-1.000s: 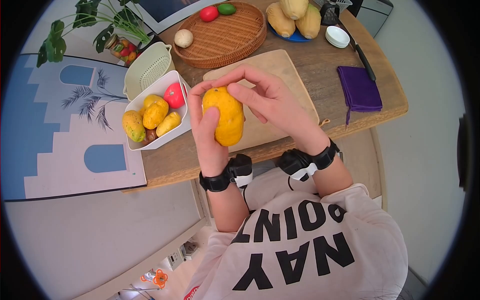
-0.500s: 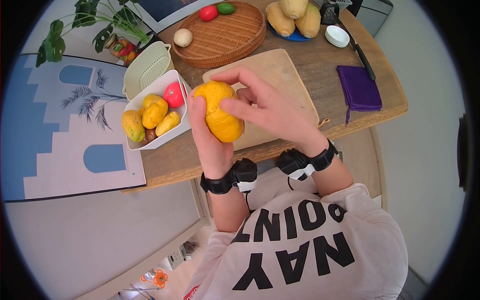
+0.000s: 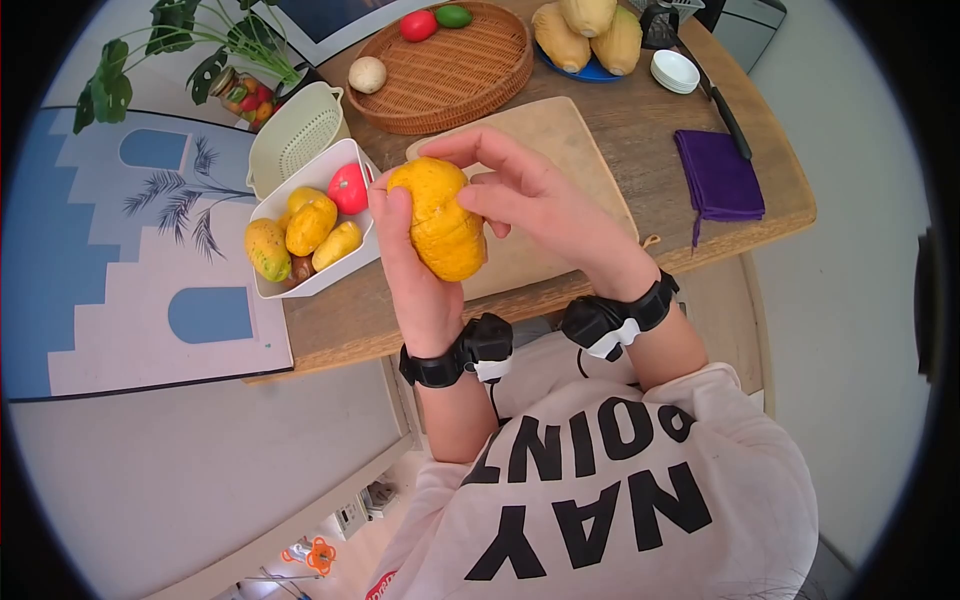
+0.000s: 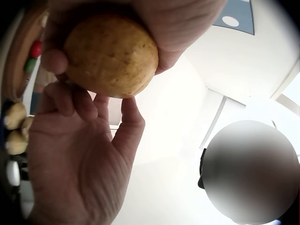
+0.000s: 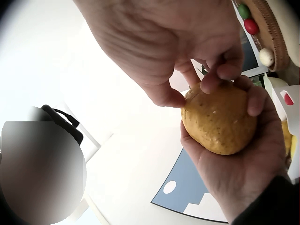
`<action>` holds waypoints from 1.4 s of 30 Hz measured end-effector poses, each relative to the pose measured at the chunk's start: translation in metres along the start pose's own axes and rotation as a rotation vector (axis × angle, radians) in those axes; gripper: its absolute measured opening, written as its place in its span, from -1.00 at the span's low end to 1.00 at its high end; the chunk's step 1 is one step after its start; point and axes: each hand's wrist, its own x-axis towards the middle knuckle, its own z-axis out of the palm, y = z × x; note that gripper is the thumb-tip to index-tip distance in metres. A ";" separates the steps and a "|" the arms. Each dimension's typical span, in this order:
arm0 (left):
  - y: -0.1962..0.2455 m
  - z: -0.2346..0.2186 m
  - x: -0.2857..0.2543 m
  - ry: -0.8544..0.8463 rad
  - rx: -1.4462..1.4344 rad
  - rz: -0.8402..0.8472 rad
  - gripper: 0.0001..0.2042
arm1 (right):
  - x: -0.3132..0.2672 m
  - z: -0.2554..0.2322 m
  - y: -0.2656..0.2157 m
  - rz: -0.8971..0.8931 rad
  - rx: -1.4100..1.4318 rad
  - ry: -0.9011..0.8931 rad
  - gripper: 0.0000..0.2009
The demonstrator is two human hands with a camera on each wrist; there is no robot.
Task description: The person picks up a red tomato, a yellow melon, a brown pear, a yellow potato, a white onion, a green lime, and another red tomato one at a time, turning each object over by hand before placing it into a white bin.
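A plump yellow fruit [image 3: 447,222] with a dimpled, creased skin is held up above the table's near side; its exact kind cannot be told. My left hand [image 3: 415,270] cradles it from the left and below, thumb lying along its near face. From the right, my right hand [image 3: 535,200] pinches its upper edge, the thumb bent against the skin and the fingers reaching behind. In the right wrist view, the right thumb and a fingertip touch the top of the fruit [image 5: 220,122], which sits in the left palm [image 5: 243,168].
Below the hands lies a wooden cutting board [image 3: 560,150]. At left, a white bin [image 3: 330,278] holds several yellow fruits and a red one, beside a pale colander [image 3: 300,130]. Behind is a wicker tray [image 3: 450,70]. A knife [image 3: 732,125] and purple cloth [image 3: 720,178] lie at right.
The fruit has been turned in the hands, and its creased side now faces up. The left thumb has shifted higher on it; the right thumb has drawn back to its right edge.
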 end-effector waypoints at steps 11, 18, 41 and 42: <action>0.005 0.013 -0.006 -0.040 0.011 0.059 -0.54 | 0.002 0.005 0.008 -0.049 -0.085 0.094 -0.39; 0.006 0.018 -0.006 -0.037 -0.043 0.067 -0.53 | -0.004 0.005 -0.001 -0.154 -0.418 0.017 -0.22; 0.017 0.002 -0.009 -0.214 -0.348 -0.061 -0.55 | -0.001 -0.005 0.004 -0.227 -0.401 0.021 -0.23; 0.017 0.003 -0.010 -0.193 -0.339 -0.047 -0.56 | -0.001 -0.005 0.003 -0.220 -0.405 0.016 -0.24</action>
